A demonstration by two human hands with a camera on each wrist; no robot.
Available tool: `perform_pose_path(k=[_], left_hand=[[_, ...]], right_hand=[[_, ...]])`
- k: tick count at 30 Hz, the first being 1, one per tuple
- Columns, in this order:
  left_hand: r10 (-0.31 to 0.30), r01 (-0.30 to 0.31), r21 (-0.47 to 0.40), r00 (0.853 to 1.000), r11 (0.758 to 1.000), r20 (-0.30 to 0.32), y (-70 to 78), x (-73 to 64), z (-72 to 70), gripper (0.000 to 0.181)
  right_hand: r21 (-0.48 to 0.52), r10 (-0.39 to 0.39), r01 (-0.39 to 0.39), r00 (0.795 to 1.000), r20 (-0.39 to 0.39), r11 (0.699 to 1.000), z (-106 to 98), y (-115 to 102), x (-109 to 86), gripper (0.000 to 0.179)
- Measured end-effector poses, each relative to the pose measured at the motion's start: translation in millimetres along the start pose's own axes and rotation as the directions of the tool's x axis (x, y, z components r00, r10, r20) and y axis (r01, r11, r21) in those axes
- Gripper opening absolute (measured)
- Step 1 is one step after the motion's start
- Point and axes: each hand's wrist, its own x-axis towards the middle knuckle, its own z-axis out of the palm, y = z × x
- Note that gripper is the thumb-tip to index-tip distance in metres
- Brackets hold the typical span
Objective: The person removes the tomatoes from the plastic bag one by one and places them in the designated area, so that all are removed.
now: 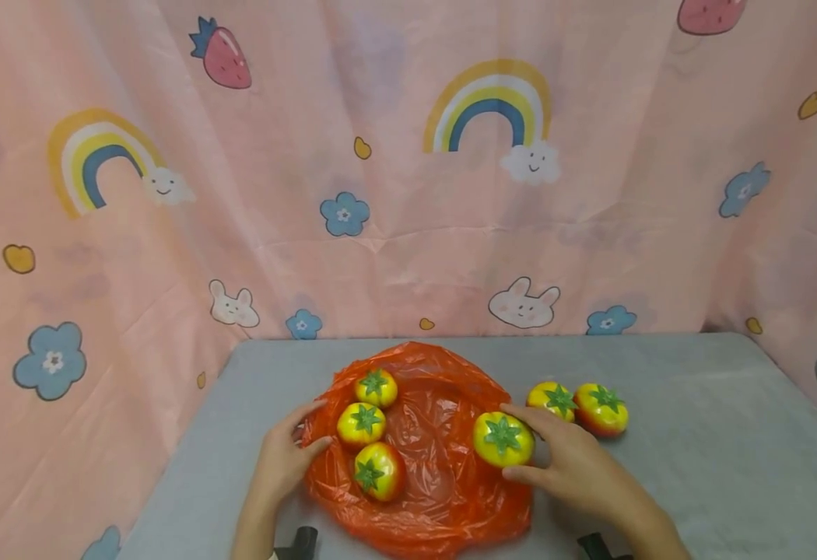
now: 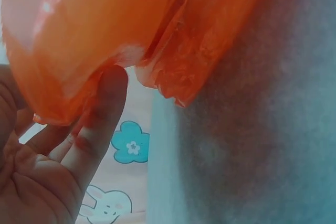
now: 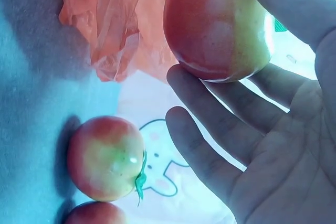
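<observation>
A shiny yellow-and-red tomato (image 1: 503, 439) with a green star-shaped top is held between the thumb and fingers of my right hand (image 1: 569, 459), over the right part of a red plastic bag (image 1: 422, 435). Seen from the right wrist, this tomato (image 3: 215, 30) sits at the fingertips, clear of the palm. My left hand (image 1: 284, 455) grips the left edge of the bag, its fingers (image 2: 102, 108) against the thin plastic. Close by that hand, a row of tomatoes lies on the bag: a far one (image 1: 376, 387), a middle one (image 1: 361, 425) and a near one (image 1: 379, 471).
Two more tomatoes stand on the grey table (image 1: 717, 467) beyond my right hand: one (image 1: 552, 398) partly hidden by it, the other (image 1: 601, 410) touching its right side. A pink patterned curtain (image 1: 408, 257) hangs behind the table and along its sides.
</observation>
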Motion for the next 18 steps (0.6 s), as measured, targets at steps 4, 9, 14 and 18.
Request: perform_pose_path(k=[4, 9, 14, 18], left_hand=[[0.005, -0.005, 0.005, 1.0, 1.0, -0.002, 0.0, 0.2, 2.1, 0.056], [0.006, -0.006, 0.009, 1.0, 1.0, 0.002, 0.8, 0.4, 4.8, 0.055], [0.008, -0.008, -0.014, 1.0, 1.0, 0.004, 1.4, 0.7, 5.6, 0.055], [0.001, -0.001, -0.024, 1.0, 1.0, 0.004, 1.0, 0.6, 4.0, 0.055]], right_hand=[[-0.023, -0.011, 0.01, 1.0, -0.02, 1.0, -4.0, 5.4, -0.1, 0.079], [-0.047, -0.033, 0.031, 0.998, -0.051, 0.998, -10.6, 17.5, 1.5, 0.081], [-0.051, -0.03, 0.026, 0.997, -0.065, 0.998, -17.2, 25.9, 2.7, 0.085], [-0.074, -0.067, 0.06, 0.992, -0.106, 0.995, -22.1, 31.6, 3.0, 0.086]])
